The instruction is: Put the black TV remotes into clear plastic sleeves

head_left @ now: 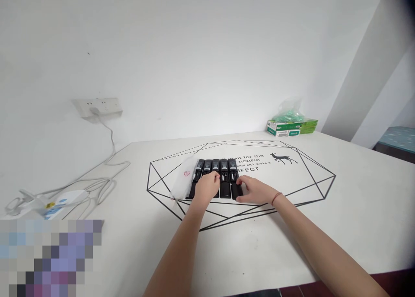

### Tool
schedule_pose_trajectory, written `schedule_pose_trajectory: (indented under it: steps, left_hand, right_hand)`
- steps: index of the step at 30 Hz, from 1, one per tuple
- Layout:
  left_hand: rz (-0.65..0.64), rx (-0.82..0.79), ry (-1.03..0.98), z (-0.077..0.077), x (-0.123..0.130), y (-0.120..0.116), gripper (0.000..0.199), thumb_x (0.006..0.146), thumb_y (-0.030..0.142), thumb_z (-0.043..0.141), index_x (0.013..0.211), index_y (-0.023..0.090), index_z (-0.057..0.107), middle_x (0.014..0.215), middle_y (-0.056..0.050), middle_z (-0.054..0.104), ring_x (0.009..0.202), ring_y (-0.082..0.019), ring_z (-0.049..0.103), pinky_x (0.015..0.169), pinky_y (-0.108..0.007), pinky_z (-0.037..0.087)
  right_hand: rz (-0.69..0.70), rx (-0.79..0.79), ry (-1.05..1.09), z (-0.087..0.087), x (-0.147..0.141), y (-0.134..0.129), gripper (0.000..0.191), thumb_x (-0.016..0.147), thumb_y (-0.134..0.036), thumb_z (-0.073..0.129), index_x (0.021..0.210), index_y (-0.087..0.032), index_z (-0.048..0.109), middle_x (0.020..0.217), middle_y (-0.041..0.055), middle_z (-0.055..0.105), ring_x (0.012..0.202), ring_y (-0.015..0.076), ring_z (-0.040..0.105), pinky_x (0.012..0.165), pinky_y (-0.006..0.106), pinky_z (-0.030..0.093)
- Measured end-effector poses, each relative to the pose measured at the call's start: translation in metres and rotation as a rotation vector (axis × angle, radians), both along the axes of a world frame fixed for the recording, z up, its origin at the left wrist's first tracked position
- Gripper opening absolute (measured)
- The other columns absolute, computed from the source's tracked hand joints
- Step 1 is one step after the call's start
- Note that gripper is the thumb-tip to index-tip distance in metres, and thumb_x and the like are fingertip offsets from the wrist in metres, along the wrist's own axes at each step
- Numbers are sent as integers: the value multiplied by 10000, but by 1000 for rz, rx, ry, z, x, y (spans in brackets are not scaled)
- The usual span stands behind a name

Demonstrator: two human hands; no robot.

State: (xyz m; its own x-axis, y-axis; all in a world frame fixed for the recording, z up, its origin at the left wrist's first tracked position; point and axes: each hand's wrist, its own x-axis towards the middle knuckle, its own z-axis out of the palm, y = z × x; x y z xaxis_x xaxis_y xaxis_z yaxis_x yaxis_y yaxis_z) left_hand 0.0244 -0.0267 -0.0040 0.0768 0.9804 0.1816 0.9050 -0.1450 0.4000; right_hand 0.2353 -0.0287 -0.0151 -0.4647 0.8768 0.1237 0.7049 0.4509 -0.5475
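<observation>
Several black remote controls (224, 164) lie side by side, face down, in the middle of the table, with open battery compartments showing on some of them. My left hand (207, 186) is closed over the remotes left of centre and hides part of them; what its fingers hold, if anything, is hidden. At the right end of the row, the thumb and fingers of my right hand (254, 190) grip a black battery cover (236, 192) at the lower end of the last remote. A translucent plastic bag (182, 180) with a red mark lies along the row's left side.
Green and white boxes (283, 128) with a clear plastic bag (290, 111) on top stand at the back right. At left, grey cables (100, 182) run from a wall socket (103, 106) to a white power strip (61, 202). Black lines and lettering decorate the white tabletop (259, 245).
</observation>
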Motion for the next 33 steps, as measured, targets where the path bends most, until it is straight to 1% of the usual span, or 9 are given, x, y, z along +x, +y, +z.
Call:
schedule_pose_trajectory:
  steps: [2, 5, 8, 12, 16, 22, 26, 30, 33]
  left_hand:
    - [-11, -4, -2, 0, 1, 0, 284, 876, 292, 343, 948, 258, 615, 907, -40, 682, 810, -195, 605, 655, -270, 388]
    - [-15, 42, 43, 0, 4, -1, 291, 874, 278, 345, 946, 248, 626, 933, -48, 674, 873, -211, 582, 712, -299, 392]
    - [-9, 108, 105, -2, 9, -2, 286, 869, 282, 365, 935, 237, 640, 1000, -64, 654, 980, -245, 529, 786, -352, 377]
    - [-35, 115, 102, -6, 11, -3, 289, 877, 302, 367, 949, 238, 639, 1020, -70, 643, 996, -247, 505, 807, -372, 365]
    - [-50, 115, 87, -8, 11, -3, 283, 880, 312, 370, 943, 239, 636, 1017, -72, 643, 991, -246, 507, 816, -374, 355]
    - [-67, 128, 77, -7, 12, -5, 285, 880, 307, 360, 930, 243, 633, 996, -68, 650, 969, -243, 524, 813, -377, 358]
    - [-69, 128, 57, -6, 12, -6, 285, 878, 311, 357, 924, 250, 632, 985, -51, 657, 959, -241, 530, 798, -381, 366]
    - [-68, 124, 42, -4, 11, -5, 279, 875, 312, 363, 924, 253, 632, 988, -47, 658, 957, -239, 535, 794, -379, 369]
    - [-65, 124, 42, -3, 10, -5, 279, 875, 307, 360, 920, 256, 631, 988, -44, 658, 954, -236, 539, 794, -379, 371]
  right_hand:
    - [-16, 11, 42, 1, 5, 4, 400, 648, -425, 660, 962, -200, 558, 925, 37, 601, 723, 163, 523, 640, 284, 426]
    - [-71, 132, 133, -3, 8, 11, 398, 695, -382, 626, 1038, -202, 538, 1039, 62, 579, 783, 169, 531, 702, 302, 444]
    - [-95, 235, 166, -13, 0, 17, 366, 727, -338, 602, 1058, -201, 528, 1084, 70, 559, 887, 188, 533, 768, 316, 446]
    - [-126, 313, 109, -28, -13, 27, 303, 742, -301, 596, 1022, -193, 553, 1055, 74, 583, 957, 207, 534, 834, 334, 425]
    - [-163, 330, 53, -36, -17, 33, 264, 764, -297, 579, 1007, -192, 587, 1035, 73, 619, 989, 214, 541, 868, 343, 402]
    - [-217, 324, 26, -33, -22, 27, 275, 801, -344, 547, 1026, -206, 624, 1074, 58, 628, 1015, 197, 539, 884, 312, 383]
    - [-416, 199, -10, -30, -32, 25, 282, 854, -377, 468, 1029, -238, 640, 1078, 47, 628, 1031, 192, 529, 886, 301, 364]
    - [-642, 130, -34, -30, -47, 29, 395, 827, -441, 457, 961, -129, 658, 1062, 172, 589, 1045, 305, 500, 856, 410, 358]
    - [-719, 79, -15, -29, -58, 35, 372, 773, -429, 509, 847, -97, 661, 1065, 209, 568, 1050, 344, 488, 835, 424, 365]
